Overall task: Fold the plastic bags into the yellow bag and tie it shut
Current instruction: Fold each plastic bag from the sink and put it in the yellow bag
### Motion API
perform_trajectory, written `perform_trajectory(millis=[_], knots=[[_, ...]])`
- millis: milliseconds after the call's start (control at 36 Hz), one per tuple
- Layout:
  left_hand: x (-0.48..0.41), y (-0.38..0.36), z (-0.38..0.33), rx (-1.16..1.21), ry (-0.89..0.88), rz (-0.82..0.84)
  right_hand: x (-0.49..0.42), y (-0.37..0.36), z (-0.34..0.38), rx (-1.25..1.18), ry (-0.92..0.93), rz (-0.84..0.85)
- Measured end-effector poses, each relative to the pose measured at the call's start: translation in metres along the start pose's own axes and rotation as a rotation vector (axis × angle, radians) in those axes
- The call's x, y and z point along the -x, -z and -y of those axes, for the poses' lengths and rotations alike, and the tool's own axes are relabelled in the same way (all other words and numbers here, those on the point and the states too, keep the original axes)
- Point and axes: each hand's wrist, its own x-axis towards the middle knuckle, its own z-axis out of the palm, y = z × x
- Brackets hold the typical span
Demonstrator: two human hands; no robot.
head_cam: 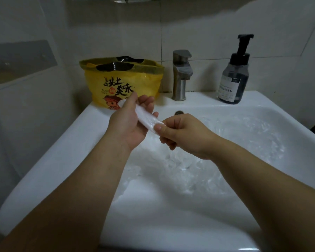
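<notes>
A yellow bag (122,82) with red print and a cartoon figure stands open on the sink's back left corner, with dark plastic showing at its mouth. Over the basin I hold a clear plastic bag folded into a narrow strip (147,119). My left hand (130,120) grips its upper end just in front of the yellow bag. My right hand (180,132) pinches its lower end between thumb and fingers. More crumpled clear plastic bags (198,170) lie in the basin under my arms.
The white sink (49,160) fills the lower view. A metal faucet (181,75) stands at the back middle, and a dark pump soap bottle (234,73) at the back right. Tiled walls close in behind and on the left.
</notes>
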Motion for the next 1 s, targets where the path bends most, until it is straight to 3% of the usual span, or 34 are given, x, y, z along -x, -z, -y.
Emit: perform_trajectory(millis=[222,333,611,722,861,1000], knots=[[-0.001,0.002,-0.002,0.016,-0.061,-0.072,0.000,-0.003,0.002,-0.248,-0.065,0.004],[0.003,-0.002,0.002,-0.033,-0.132,-0.139,0.001,-0.006,0.002,-0.253,-0.052,-0.022],[0.009,-0.001,-0.020,0.092,-0.142,-0.205,-0.006,-0.016,0.023,-0.119,0.066,-0.028],[0.006,0.009,-0.041,-0.007,-0.116,-0.153,-0.017,-0.014,0.037,-0.094,0.065,-0.039],[-0.001,0.027,-0.079,-0.335,-0.040,-0.159,-0.041,-0.007,0.055,-0.114,0.052,-0.063],[-0.016,0.030,-0.110,-0.317,-0.143,-0.095,-0.073,0.001,0.075,-0.046,0.075,-0.133]])
